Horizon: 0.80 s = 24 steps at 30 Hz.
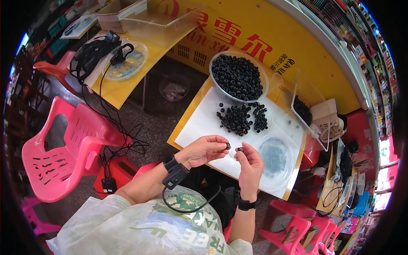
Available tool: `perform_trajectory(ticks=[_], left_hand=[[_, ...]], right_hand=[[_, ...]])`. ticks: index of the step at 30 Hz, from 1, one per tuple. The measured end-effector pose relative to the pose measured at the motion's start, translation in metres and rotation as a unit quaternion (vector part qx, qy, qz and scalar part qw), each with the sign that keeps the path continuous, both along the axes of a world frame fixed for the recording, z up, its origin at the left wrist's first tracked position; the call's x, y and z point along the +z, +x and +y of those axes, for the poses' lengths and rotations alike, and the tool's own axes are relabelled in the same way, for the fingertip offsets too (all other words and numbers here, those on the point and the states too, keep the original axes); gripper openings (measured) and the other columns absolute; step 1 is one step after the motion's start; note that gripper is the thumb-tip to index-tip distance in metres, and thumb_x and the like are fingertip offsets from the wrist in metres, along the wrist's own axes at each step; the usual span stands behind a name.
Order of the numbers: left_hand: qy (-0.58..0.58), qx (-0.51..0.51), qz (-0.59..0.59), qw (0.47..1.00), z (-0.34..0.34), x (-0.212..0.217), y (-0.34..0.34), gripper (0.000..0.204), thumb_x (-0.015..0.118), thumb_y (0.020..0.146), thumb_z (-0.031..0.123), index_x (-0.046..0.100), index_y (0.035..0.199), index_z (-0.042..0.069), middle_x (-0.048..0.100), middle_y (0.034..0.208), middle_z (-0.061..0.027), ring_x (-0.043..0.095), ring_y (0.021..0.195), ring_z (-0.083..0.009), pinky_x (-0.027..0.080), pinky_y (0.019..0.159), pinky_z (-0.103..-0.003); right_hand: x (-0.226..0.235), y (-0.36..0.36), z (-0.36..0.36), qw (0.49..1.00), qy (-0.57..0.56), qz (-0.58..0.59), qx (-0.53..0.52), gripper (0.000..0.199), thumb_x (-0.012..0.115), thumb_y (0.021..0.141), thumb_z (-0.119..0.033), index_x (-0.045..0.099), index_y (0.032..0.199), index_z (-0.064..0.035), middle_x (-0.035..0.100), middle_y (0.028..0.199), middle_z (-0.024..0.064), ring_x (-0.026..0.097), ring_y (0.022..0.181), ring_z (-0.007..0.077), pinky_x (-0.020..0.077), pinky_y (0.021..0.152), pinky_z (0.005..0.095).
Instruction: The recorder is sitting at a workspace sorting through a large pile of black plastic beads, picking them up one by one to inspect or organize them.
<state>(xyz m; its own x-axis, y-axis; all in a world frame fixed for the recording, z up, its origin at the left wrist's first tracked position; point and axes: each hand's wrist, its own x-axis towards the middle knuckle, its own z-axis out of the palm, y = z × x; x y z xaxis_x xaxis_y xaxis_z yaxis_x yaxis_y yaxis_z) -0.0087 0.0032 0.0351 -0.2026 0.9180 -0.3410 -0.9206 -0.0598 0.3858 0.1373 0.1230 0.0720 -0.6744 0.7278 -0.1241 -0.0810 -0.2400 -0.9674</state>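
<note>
the left hand (203, 151) pinches a small dark piece (228, 145) between thumb and fingertips; the right hand (250, 163) pinches a second dark piece (240, 149) likewise. the pieces face each other, apart, above the near edge of the yellow table (193, 107). a fingertip hold probably suits such small pieces, and keeping them close together likely brings both under one gaze. a heap of black pieces (234, 120) and a smaller cluster (260, 117) lie just beyond on a white sheet (195, 129), presumably to be within easy reach; the pale ground makes them stand out. behind them stands a round tub (266, 78) filled with similar pieces.

surroundings: a clear round dish (293, 163) of tiny bluish bits lies just beside the right hand and narrows the free space there. farther right, a clear box (304, 87) stands with dark pieces visible in it. a black cable (170, 206) loops from the left wrist device (175, 174) across the shirt and might catch on a forearm. a pink chair (46, 163) stands well apart, to the left.
</note>
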Motion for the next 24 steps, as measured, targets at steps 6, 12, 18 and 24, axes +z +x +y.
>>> perform_trajectory(ticks=[6, 12, 18, 24], left_hand=[[0.013, -0.002, 0.017, 1.000, 0.002, 0.005, 0.002, 0.019, 0.064, 0.092, 0.004, 0.062, 0.110, 0.003, 0.067, 0.101, -0.0068, 0.068, 0.089, -0.0148, 0.058, 0.083, -0.027], [0.011, 0.000, 0.027, 1.000, 0.002, 0.002, 0.004, 0.018, 0.064, 0.091, 0.004, 0.062, 0.110, 0.004, 0.067, 0.101, -0.0063, 0.067, 0.089, -0.0145, 0.057, 0.084, -0.027], [0.009, -0.002, 0.023, 1.000, 0.002, -0.001, 0.005, 0.018, 0.064, 0.091, 0.003, 0.062, 0.110, 0.004, 0.067, 0.100, -0.0060, 0.067, 0.089, -0.0144, 0.057, 0.083, -0.027], [0.005, -0.001, 0.019, 1.000, 0.000, 0.000, 0.006, 0.018, 0.064, 0.091, 0.003, 0.062, 0.109, 0.003, 0.067, 0.100, -0.0061, 0.068, 0.088, -0.0144, 0.058, 0.083, -0.027]], right_hand=[[0.011, 0.004, -0.012, 0.994, 0.102, -0.048, -0.004, 0.016, 0.067, 0.088, 0.002, 0.068, 0.103, 0.0061, 0.068, 0.094, 0.0083, 0.066, 0.082, 0.0120, 0.0511, 0.074, 0.0229], [0.009, 0.003, -0.015, 0.991, 0.125, -0.056, -0.002, 0.015, 0.067, 0.089, 0.001, 0.068, 0.103, 0.0051, 0.068, 0.090, 0.0067, 0.065, 0.079, 0.0110, 0.0506, 0.073, 0.0218], [0.007, 0.003, -0.016, 0.995, 0.093, -0.034, -0.003, 0.014, 0.066, 0.088, 0.002, 0.068, 0.102, 0.0052, 0.069, 0.088, 0.0084, 0.065, 0.078, 0.0128, 0.0522, 0.073, 0.0233], [0.003, 0.004, -0.014, 0.995, 0.095, -0.025, 0.005, 0.014, 0.066, 0.089, 0.001, 0.067, 0.103, 0.0049, 0.068, 0.090, 0.0064, 0.065, 0.080, 0.0109, 0.0505, 0.073, 0.0217]])
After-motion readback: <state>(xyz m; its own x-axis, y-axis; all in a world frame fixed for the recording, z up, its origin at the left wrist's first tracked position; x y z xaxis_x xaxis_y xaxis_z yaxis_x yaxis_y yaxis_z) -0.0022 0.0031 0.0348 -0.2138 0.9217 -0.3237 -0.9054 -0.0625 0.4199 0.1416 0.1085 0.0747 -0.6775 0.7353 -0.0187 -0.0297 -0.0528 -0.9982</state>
